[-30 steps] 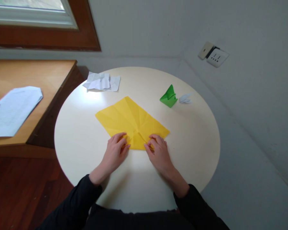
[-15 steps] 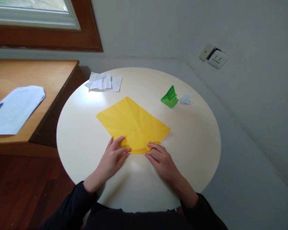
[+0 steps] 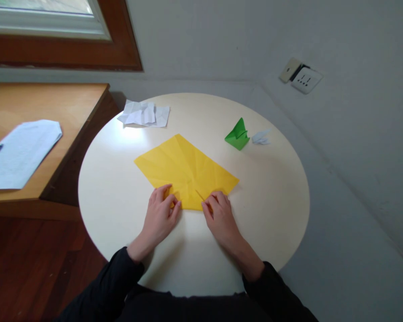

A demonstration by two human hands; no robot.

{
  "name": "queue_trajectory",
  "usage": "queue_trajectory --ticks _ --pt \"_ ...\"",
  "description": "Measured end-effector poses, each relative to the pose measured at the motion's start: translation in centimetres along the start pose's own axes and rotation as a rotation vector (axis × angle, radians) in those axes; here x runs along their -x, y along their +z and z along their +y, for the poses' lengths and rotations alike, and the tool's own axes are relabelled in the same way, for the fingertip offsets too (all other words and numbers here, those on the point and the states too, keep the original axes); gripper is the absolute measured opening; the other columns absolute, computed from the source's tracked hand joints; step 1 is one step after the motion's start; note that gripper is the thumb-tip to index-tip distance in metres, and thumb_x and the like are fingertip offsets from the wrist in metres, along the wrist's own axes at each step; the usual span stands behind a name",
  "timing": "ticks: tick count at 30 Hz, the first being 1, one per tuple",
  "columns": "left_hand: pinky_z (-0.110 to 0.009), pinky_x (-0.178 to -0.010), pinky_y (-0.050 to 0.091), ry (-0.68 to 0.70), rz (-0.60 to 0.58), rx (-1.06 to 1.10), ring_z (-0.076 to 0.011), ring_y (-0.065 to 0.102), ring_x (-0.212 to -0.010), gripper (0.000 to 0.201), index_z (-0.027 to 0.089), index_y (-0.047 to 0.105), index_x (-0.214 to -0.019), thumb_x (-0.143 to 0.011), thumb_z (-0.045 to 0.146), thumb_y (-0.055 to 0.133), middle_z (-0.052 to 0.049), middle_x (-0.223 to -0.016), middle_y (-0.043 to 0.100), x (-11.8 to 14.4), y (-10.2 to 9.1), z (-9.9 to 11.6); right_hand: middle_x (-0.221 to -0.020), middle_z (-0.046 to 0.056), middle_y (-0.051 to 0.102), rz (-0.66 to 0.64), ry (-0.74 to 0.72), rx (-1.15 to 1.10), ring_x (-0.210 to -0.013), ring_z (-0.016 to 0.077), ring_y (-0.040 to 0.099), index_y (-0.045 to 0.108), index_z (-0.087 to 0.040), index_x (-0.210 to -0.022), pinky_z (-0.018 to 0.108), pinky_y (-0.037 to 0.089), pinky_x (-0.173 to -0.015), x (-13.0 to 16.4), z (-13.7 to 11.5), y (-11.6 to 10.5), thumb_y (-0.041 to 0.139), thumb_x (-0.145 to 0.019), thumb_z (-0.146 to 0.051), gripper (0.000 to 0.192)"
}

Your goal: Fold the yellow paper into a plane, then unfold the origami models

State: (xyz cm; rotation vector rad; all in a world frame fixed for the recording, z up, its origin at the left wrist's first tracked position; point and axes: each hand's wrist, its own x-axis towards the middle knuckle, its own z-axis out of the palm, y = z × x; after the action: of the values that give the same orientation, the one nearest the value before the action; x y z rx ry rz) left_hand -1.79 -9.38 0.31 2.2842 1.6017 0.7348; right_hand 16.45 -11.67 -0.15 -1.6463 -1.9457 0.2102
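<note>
Long black sleeves point(image 3: 117, 279), bare hands
</note>
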Motion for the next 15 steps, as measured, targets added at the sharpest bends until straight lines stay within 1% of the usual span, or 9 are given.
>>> queue_trajectory --ticks 4,9,15 --pt "-0.052 -0.095 0.04 0.01 0.011 -0.038 -0.0287 0.045 -0.112 0.016 0.019 0.054 -0.073 -0.086 0.026 0.046 -0.013 -0.12 0.05 0.01 0.1 0.15 -0.083 0.008 0.052 0.019 0.0 0.0 -0.082 0.021 0.048 0.052 -0.019 -0.072 0.037 0.044 -0.074 -0.28 0.07 0.08 0.044 -0.087 -0.018 0.017" --pt "-0.05 -0.097 0.039 0.019 -0.002 -0.09 -0.029 0.044 -0.112 0.016 0.018 0.053 -0.074 -0.086 0.025 0.046 -0.014 -0.12 0.049 -0.03 0.16 0.22 -0.086 0.01 0.052 0.031 0.006 0.016 -0.084 0.0222 0.048 0.052 -0.018 -0.073 0.038 0.044 -0.076 -0.51 0.09 0.4 0.046 -0.085 -0.016 0.014" --pt "-0.051 -0.096 0.039 0.036 -0.002 -0.143 -0.0305 0.043 -0.112 0.016 0.017 0.052 -0.077 -0.087 0.025 0.043 -0.016 -0.119 0.049 -0.05 0.25 0.29 -0.085 0.009 0.053 0.04 -0.005 0.034 -0.084 0.0223 0.049 0.052 -0.019 -0.07 0.037 0.044 -0.075 -0.66 0.14 0.6 0.047 -0.084 -0.015 0.015"
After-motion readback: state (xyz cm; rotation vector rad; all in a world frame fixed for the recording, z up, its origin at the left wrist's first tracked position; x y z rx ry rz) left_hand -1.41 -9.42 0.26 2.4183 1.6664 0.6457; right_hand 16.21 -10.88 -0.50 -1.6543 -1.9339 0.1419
